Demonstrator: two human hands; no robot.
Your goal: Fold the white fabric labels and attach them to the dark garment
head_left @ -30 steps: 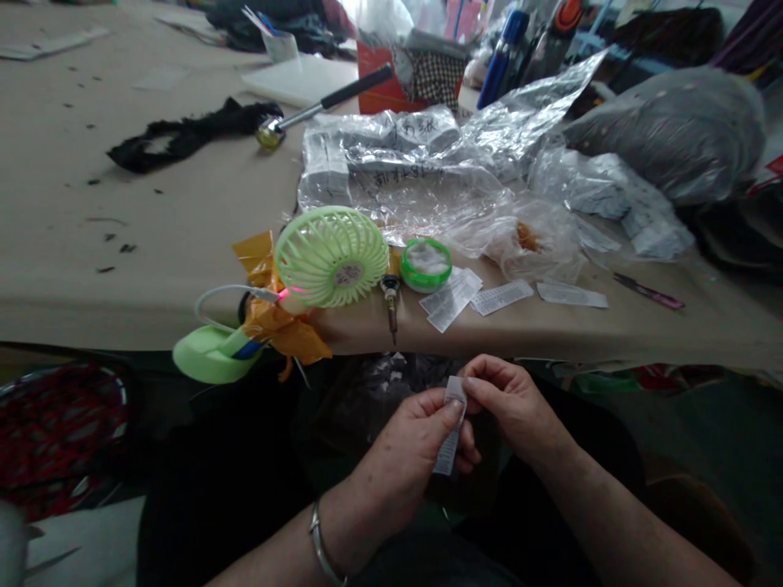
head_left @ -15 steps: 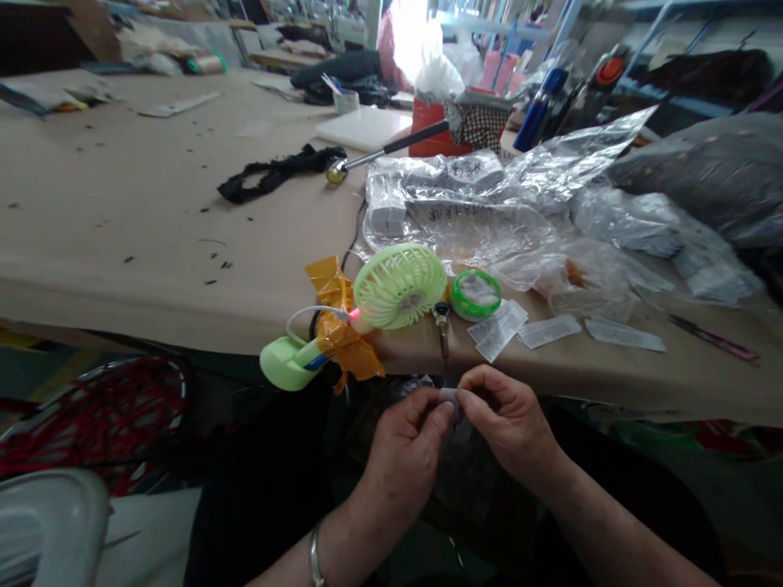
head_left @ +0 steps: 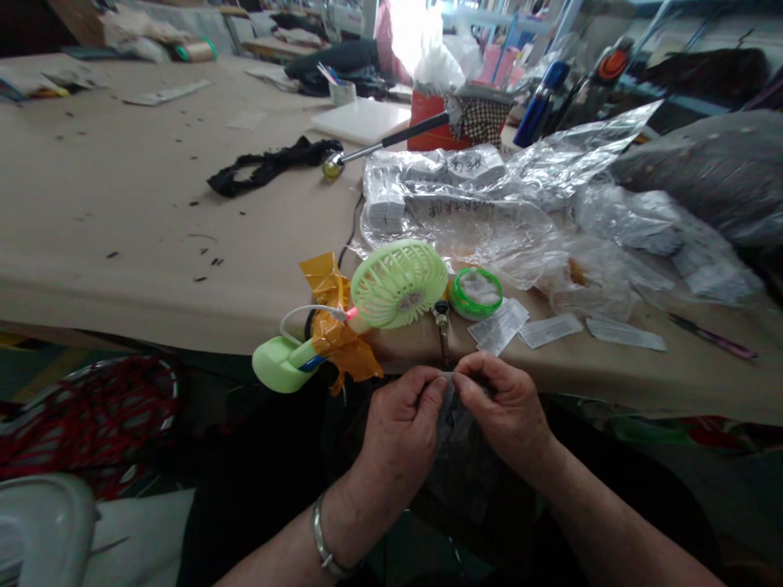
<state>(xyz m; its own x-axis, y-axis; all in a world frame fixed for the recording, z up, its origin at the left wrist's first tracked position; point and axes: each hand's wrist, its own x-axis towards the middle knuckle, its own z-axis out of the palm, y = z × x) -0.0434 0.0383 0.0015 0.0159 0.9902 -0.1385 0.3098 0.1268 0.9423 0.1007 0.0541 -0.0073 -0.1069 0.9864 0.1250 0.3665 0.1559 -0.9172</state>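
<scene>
My left hand and my right hand meet just below the table edge, fingertips nearly touching. Both pinch a small whitish label-like slip, mostly covered by thumbs and fingers. Right above the fingertips, a thin metal tool like a soldering iron points down over the edge; whether the slip touches its tip I cannot tell. A light green fan, bound with orange tape, sits to the left of that tool. On its right stands a round green tub holding white fluffy material.
Printed paper slips and a pink-handled pointed tool lie at the right. Clear plastic bags with paper stacks spread behind. A black cloth strip and a black-handled rod lie farther back on the brown table.
Both hands have risen slightly toward the metal tool, with the slip still between their fingers. Less of the slip shows now. The view has shifted a little.
</scene>
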